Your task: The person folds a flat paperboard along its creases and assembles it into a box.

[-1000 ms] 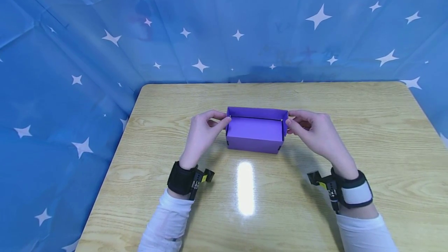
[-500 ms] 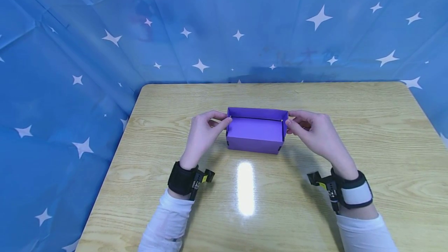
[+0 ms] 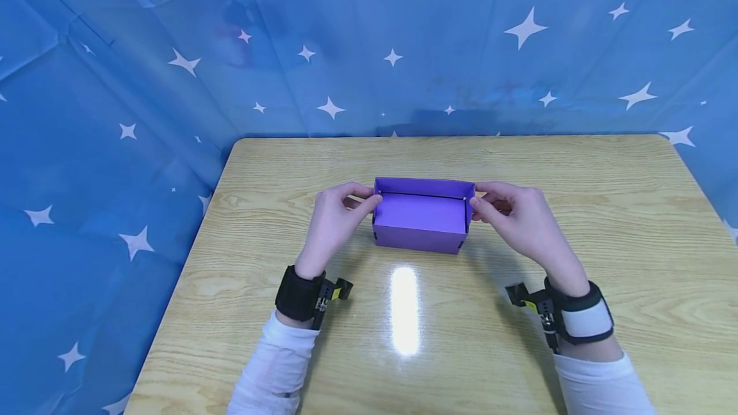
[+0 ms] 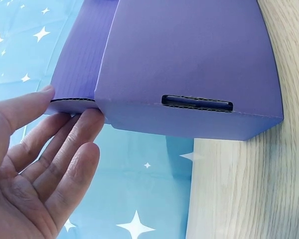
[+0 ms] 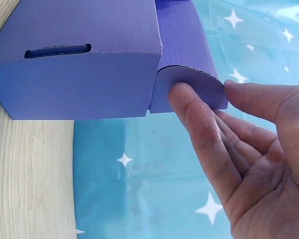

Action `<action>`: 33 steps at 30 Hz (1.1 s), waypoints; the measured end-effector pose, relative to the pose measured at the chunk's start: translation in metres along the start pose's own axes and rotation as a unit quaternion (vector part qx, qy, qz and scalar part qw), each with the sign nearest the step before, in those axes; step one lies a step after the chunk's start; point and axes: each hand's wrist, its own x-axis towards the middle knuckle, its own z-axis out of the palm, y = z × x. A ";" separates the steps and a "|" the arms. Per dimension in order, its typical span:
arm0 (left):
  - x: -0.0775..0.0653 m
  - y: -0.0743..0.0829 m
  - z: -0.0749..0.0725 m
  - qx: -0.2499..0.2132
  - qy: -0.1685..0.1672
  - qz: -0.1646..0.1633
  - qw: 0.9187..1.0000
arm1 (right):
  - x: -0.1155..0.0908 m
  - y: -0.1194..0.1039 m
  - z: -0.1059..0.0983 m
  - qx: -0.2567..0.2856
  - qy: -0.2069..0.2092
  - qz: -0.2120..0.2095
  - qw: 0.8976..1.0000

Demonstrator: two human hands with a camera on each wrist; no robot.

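Observation:
A small purple cardboard box stands on the table in the middle of the head view. Its lid panel rises along the far side. My left hand holds the end flap at the lid's left corner, thumb on the inner side and fingertips at the outer face. On the opposite end, my right hand pinches the matching rounded flap between thumb and fingers. A narrow slot shows at the box's lower left edge in the left wrist view.
The wooden table has a bright light reflection in front of the box. A blue curtain with white stars hangs behind the table and along its left side. Wrist straps with small cameras sit on both forearms.

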 end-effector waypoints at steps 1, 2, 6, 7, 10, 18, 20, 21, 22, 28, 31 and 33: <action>0.000 0.000 0.000 0.001 -0.001 -0.002 1.000 | 0.000 0.000 0.000 0.001 0.000 0.000 1.000; 0.000 -0.001 -0.001 0.003 -0.003 -0.005 1.000 | 0.000 0.000 0.000 0.001 0.000 0.000 1.000; 0.000 -0.001 -0.001 0.004 -0.008 -0.007 1.000 | 0.000 0.000 0.001 0.000 0.002 -0.003 1.000; 0.000 -0.001 -0.001 0.003 -0.008 -0.007 1.000 | 0.000 0.000 0.001 0.000 0.002 -0.005 1.000; 0.000 -0.001 -0.001 0.003 -0.007 -0.005 1.000 | 0.000 0.000 0.002 0.000 0.004 -0.009 1.000; -0.001 0.001 -0.001 0.008 -0.001 -0.003 1.000 | -0.001 -0.002 0.002 0.003 -0.001 -0.001 1.000; -0.001 0.001 -0.001 0.007 -0.002 -0.002 1.000 | -0.001 -0.002 0.002 0.005 -0.004 0.004 1.000; -0.001 0.001 -0.001 0.007 -0.002 -0.003 1.000 | -0.001 -0.002 0.002 0.006 -0.006 0.007 1.000; -0.001 0.001 -0.001 0.007 -0.002 -0.003 1.000 | -0.001 -0.003 0.001 0.006 -0.007 0.008 1.000; -0.001 0.001 -0.002 0.007 -0.007 -0.002 1.000 | 0.000 -0.002 0.001 0.001 -0.007 0.005 1.000; -0.001 0.000 -0.002 0.013 -0.012 0.004 1.000 | 0.000 -0.001 0.001 -0.002 -0.011 0.003 1.000; 0.000 -0.001 -0.002 0.018 -0.015 0.009 1.000 | 0.000 0.000 0.000 -0.003 -0.014 0.004 1.000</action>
